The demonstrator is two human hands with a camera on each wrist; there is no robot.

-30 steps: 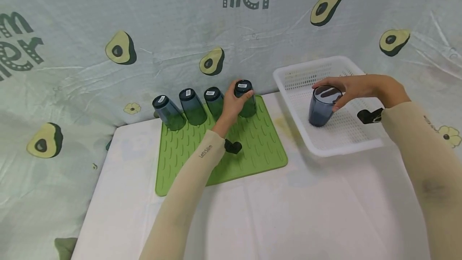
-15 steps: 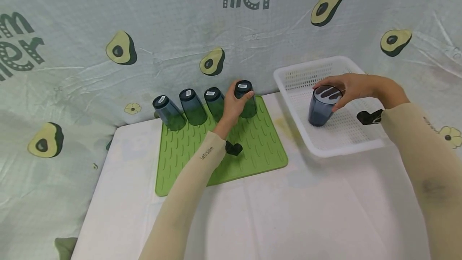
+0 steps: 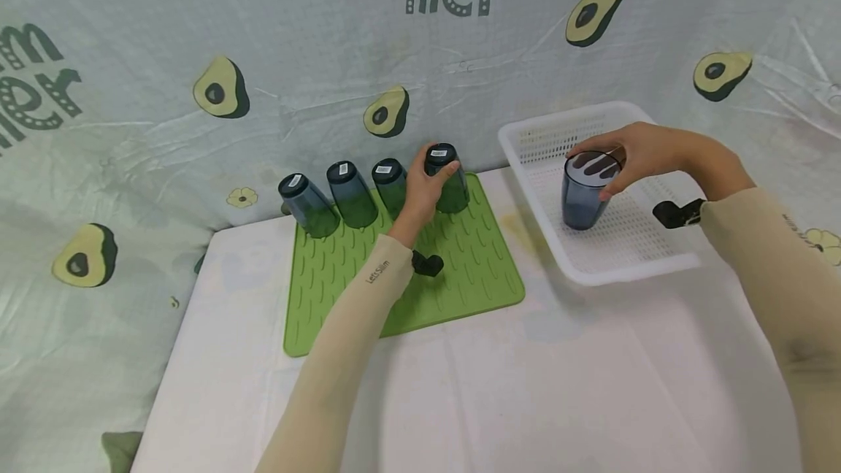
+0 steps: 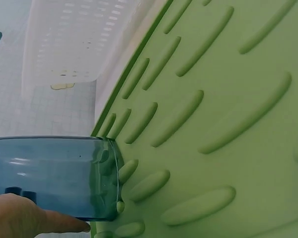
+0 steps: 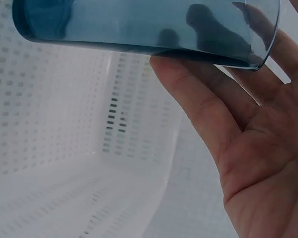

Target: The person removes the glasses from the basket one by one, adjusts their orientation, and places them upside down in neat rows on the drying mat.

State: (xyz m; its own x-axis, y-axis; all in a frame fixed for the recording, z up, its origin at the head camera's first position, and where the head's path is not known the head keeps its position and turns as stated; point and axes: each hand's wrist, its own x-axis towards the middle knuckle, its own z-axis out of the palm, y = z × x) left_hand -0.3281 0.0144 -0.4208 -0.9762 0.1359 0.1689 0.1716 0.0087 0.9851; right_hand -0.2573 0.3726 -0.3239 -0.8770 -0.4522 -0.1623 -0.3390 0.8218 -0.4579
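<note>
At the right end of a row of blue-tinted glasses, my left hand (image 3: pixel 423 192) grips an upside-down glass (image 3: pixel 453 197) round its upper part. Its mouth meets the green ridged mat (image 3: pixel 460 268), as the left wrist view shows. Three more upside-down glasses (image 3: pixel 351 195) stand to its left along the mat's back edge, labels on their bases. Over on the right, my right hand (image 3: pixel 650 152) holds another blue glass (image 3: pixel 581 203) by its rim from above, mouth up, inside the white basket (image 3: pixel 545 228). In the right wrist view fingers show through this glass (image 5: pixel 114 22).
A white cloth (image 3: pixel 473 385) covers the table in front of the mat and basket. Behind them hangs a pale sheet (image 3: pixel 296 35) printed with avocados. The basket's perforated walls (image 5: pixel 59 94) rise around the right glass.
My right hand has risen slightly, and the glass under it stands a little more upright. The left hand has barely shifted on its glass.
</note>
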